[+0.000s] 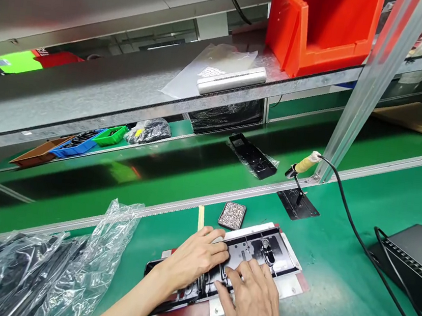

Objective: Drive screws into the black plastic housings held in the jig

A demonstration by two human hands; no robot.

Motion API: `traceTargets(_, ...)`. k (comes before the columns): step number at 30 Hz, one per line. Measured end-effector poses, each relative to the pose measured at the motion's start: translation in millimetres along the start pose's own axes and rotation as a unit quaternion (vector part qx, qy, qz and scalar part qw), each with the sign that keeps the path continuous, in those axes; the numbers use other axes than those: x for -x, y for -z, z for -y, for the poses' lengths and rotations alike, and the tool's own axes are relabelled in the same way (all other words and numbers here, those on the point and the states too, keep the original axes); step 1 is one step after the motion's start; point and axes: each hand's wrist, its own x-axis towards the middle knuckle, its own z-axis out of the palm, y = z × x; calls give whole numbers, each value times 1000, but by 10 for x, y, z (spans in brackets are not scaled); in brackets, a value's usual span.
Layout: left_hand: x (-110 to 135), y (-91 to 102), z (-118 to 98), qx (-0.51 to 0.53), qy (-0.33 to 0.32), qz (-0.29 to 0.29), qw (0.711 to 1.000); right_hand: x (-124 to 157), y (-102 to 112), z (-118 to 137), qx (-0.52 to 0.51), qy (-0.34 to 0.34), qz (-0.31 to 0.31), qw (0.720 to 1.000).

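Note:
A long black plastic housing (245, 252) lies inner side up, tilted across a white and red fixture (290, 290) on the green bench. My left hand (199, 254) bends over its middle, fingers closed and pressed against the housing. Close beside it, my right hand (251, 296) is over the near edge with thumb and index finger drawn together. Whatever sits between those fingertips is too small or hidden to name. Inside the housing's right half is a round post with a dark fitting (267, 252). My left hand and forearm cover part of the left half.
Beyond the housing sits a small square tray of metallic grains (232, 216). A soldering iron (306, 163) rests in a stand, its cable running right past a black box (413, 265). Plastic-wrapped black parts (47, 271) lie left. Overhead, a shelf holds a red bin (326, 34).

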Motion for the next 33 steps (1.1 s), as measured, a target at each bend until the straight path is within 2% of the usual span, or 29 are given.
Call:
traceTargets(5,10,47,-99,33,46,37,998,48,195,-112,-54,43,61,996)
traceTargets(8,3,145,-183,91,104,55,989,24,318,-198,-62,62,58,994)
traceTargets(11,-7,210,-169,168,149,38,974,2,340,-229,-70,83,51,993)
traceTargets(14,-28,137,9,209,216,-21,954,55,245,-236,-86,103,32,991)
traceTargets(17,-97,-77,277,220,303,-75,924,131,162,-305,-95,122,31,987)
traceTargets(19,-171,-238,444,224,338,-87,910,138,167,-387,-100,144,48,983)
traceTargets(24,-389,-474,682,221,359,-83,903,-7,269,-523,-129,201,83,967)
traceTargets(33,-702,-580,677,198,303,-41,931,-108,264,-490,-178,205,95,958)
